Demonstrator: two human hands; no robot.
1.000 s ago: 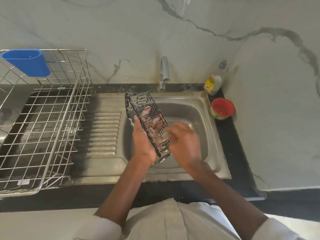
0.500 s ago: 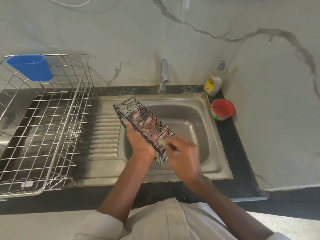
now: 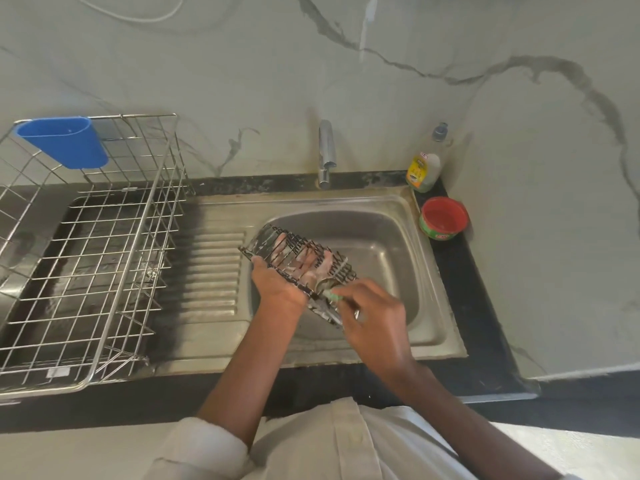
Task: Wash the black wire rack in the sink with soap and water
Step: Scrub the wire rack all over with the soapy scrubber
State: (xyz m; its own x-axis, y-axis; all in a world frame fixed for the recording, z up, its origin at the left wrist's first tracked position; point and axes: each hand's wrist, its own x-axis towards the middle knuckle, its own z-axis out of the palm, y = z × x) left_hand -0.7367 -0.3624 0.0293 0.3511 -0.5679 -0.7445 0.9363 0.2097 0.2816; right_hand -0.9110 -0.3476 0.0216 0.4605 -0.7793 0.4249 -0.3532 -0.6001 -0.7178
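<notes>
Black wire rack (image 3: 298,261) tilted flatter, left hand (image 3: 280,282) gripping it

Wire rack (image 3: 298,261): black, streaked with white suds; scrub pad (image 3: 335,295) at its near end: pale green; sink (image 3: 429,306): dull silver steel, its draining board ridged in parallel grooves; tap (image 3: 326,150): plain silver; desk (image 3: 485,327): black, speckled grey along the back edge; wall (image 3: 450,46): off-white, crossed by dark grey marble veins; dish rack (image 3: 104,258): silver wire in a square grid; cutlery holder (image 3: 65,142) on its back rail: solid blue; soap bottle (image 3: 424,169): clear, yellow label, grey cap; tub (image 3: 443,220): red inside, green band outside with red lettering; sleeve (image 3: 204,452): cream-white.
</notes>
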